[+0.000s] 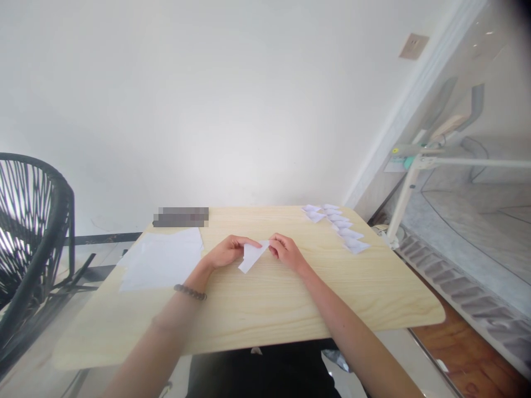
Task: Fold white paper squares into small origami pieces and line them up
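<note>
Forearms (346, 323): both spanning the table's (257, 318) near edge.
Left hand (227, 252): clamped on white paper (251, 256), between both hands.
Right hand (287, 252): pinching its right corner.
Handling risk: uneven pull could tear it.
Loose sheets (164, 261), left of hands: forearm could drag them.
Folded pieces (342, 225), beyond right hand: sweeping arm could scatter them.

The black chair (61, 207) is cut off at left.

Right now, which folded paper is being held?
The white folded paper at mid-table, between the left hand and right hand; the other folded pieces lie untouched at the table's far right.
</note>
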A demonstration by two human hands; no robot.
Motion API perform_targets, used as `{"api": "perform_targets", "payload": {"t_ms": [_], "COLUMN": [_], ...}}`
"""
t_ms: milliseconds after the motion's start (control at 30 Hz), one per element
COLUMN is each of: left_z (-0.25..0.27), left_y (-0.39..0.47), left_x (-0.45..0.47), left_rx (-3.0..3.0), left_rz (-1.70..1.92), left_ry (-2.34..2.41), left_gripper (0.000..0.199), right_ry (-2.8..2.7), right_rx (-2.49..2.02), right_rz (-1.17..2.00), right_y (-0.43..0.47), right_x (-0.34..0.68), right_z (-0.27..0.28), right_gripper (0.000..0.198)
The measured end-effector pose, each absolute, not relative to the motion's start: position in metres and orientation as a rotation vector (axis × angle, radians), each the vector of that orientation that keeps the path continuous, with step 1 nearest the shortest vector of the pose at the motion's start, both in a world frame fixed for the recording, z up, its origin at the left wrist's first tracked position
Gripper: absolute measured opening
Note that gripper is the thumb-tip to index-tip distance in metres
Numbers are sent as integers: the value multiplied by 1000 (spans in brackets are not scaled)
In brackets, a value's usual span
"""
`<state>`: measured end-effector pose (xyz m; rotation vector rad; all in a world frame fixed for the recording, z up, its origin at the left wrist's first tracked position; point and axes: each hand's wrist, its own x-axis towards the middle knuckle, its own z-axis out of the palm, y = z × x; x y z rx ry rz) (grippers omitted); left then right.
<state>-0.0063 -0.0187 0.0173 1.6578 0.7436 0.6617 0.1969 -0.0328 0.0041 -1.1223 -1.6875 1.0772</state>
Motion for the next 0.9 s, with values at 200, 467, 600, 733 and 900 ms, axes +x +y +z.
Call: {"api": "perform_targets", "payload": {"t_ms": [200, 467, 600, 733, 900], "left_z": [19, 17, 13, 13, 15], "left_y": [-24, -20, -16, -15, -16], "left_x": [0, 0, -1, -1, -5], "left_rx": [1804, 2119, 2164, 2108, 1952], "left_rz": [744, 900, 852, 833, 781], "left_ry": [787, 837, 866, 842, 802], "left_gripper": [35, 26, 33, 41, 40], "right_ry": [-1761, -1868, -1876, -1883, -1865], "right_rx": [-1086, -1144, -1169, -1169, -1185], "right_rz": [1098, 797, 606, 554, 578], "right_y": [-35, -32, -28, -26, -26], "right_x": [197, 192, 192, 193, 193], "right_z": [5, -1, -3, -6, -6], "right_gripper": [21, 21, 20, 19, 22]}}
